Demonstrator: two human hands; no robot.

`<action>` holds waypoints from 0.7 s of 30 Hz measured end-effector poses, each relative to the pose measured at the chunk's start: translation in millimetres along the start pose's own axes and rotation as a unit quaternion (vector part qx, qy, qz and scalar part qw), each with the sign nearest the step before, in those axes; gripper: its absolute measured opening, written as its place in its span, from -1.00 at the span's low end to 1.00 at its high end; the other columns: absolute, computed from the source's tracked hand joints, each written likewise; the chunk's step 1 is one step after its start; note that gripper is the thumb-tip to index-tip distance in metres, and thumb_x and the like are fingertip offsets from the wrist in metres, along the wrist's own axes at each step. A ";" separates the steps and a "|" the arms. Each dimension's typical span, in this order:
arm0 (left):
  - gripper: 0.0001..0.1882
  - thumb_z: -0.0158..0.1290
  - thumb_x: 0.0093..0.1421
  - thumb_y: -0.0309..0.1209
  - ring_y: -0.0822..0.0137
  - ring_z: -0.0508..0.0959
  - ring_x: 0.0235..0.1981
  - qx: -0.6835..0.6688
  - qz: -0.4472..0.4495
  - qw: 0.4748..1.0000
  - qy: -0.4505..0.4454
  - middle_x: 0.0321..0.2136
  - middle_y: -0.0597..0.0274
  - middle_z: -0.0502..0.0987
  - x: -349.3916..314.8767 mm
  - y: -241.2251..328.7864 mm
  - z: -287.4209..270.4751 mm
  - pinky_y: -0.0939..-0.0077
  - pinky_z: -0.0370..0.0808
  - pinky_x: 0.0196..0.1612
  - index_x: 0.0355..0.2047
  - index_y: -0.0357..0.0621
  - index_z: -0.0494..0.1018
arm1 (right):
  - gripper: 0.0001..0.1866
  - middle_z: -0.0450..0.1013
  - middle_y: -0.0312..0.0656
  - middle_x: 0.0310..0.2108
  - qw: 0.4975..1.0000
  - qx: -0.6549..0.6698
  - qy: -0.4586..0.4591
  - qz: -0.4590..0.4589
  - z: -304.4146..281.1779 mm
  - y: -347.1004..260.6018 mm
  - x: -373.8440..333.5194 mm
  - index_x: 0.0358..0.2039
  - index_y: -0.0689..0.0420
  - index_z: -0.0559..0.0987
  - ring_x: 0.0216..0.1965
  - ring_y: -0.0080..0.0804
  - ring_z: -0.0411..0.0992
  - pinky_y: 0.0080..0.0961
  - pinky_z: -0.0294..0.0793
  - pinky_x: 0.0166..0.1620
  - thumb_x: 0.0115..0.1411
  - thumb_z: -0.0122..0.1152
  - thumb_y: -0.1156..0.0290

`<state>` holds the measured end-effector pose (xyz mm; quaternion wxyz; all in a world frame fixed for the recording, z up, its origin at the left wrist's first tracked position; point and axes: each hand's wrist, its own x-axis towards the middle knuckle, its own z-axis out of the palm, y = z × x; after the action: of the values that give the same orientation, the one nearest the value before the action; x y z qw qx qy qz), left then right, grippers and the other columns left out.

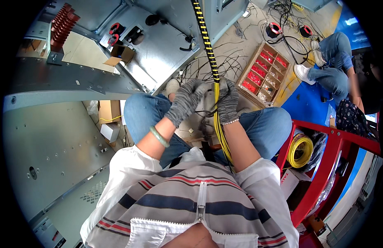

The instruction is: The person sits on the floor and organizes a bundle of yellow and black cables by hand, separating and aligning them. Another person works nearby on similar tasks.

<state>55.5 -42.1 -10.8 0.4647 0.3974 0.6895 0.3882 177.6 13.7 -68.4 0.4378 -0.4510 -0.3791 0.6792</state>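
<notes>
A bundle of yellow wires runs from my lap up between my hands. Above my hands, black spiral wrap is wound around it, with yellow showing between the turns. My right hand, in a grey knitted glove, is closed around the bundle just below the wound part. Left of the bundle, my left hand, gloved the same way, has its fingers closed near the wrap's lower end. A loose black strip of wrap loops between both hands; the left fingertips are partly hidden.
A wooden compartment box of red and clear small parts lies ahead right. Metal cabinet panels stand left. A red rack holds a yellow wire coil. Black wire scraps litter the floor; another person sits far right.
</notes>
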 end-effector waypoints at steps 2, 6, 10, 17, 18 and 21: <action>-0.66 0.02 0.09 -0.24 0.44 0.43 -0.43 -0.015 0.053 0.996 0.065 -0.44 0.20 0.48 13.4 -8.6 8.6 0.59 0.39 -0.32 -0.25 -0.26 0.40 | -0.66 0.36 -0.28 -0.55 0.993 0.087 0.004 0.082 5.7 -4.4 -2.8 -0.36 0.26 0.45 -0.51 -0.57 0.27 -0.62 0.30 -0.40 0.14 0.02 0.18; -0.59 0.01 0.11 -0.20 0.43 0.41 -0.39 -0.118 -0.004 0.993 0.007 -0.42 0.16 0.48 36.6 -22.8 29.5 0.59 0.37 -0.27 -0.18 -0.32 0.36 | -0.75 0.38 -0.27 -0.51 0.998 0.019 0.023 -0.048 5.9 2.9 0.5 -0.35 0.27 0.47 -0.47 -0.59 0.33 -0.66 0.34 -0.38 0.17 -0.02 0.32; -0.66 -0.04 0.15 -0.20 0.45 0.39 -0.49 -0.175 -0.025 0.980 0.094 -0.54 0.24 0.45 59.8 -55.0 42.0 0.59 0.36 -0.37 -0.26 -0.28 0.36 | -0.80 0.40 -0.26 -0.44 0.992 -0.113 -0.019 -0.046 -31.0 -59.5 4.7 -0.33 0.26 0.45 -0.40 -0.54 0.36 -0.65 0.35 -0.33 0.14 0.03 0.37; -0.77 -0.06 0.16 -0.25 0.50 0.34 -0.68 -0.245 -0.070 0.961 0.105 -0.68 0.33 0.33 51.2 -46.8 22.1 0.60 0.35 -0.62 -0.40 -0.18 0.28 | -0.49 0.44 -0.22 -0.57 0.960 0.011 -0.011 -0.278 -136.5 -295.2 -80.4 -0.31 0.12 0.45 -0.46 -0.36 0.44 -0.27 0.39 -0.16 -0.02 0.08 -0.11; -0.77 -0.06 0.16 -0.25 0.50 0.34 -0.68 -0.248 -0.065 0.961 0.102 -0.68 0.33 0.33 51.4 -45.5 24.0 0.60 0.35 -0.62 -0.40 -0.18 0.28 | -0.49 0.44 -0.22 -0.55 0.943 0.023 -0.188 -0.272 -161.5 -334.5 -74.1 -0.30 0.17 0.45 -0.39 -0.32 0.43 -0.27 0.38 -0.14 -0.01 0.10 -0.05; -0.81 -0.04 0.15 -0.30 0.51 0.34 -0.68 -0.225 -0.063 0.965 0.122 -0.66 0.33 0.34 44.8 -35.8 22.6 0.63 0.35 -0.61 -0.38 -0.17 0.30 | -0.58 0.43 -0.09 -0.33 0.895 0.182 0.017 -0.407 -186.4 -357.7 -84.7 -0.21 0.17 0.45 -0.29 -0.26 0.40 -0.29 0.40 -0.16 0.08 0.00 0.08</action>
<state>58.9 -11.3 -64.1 0.4777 0.1878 0.6598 0.5488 461.8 74.5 223.8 0.7569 -0.1812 -0.3920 0.4906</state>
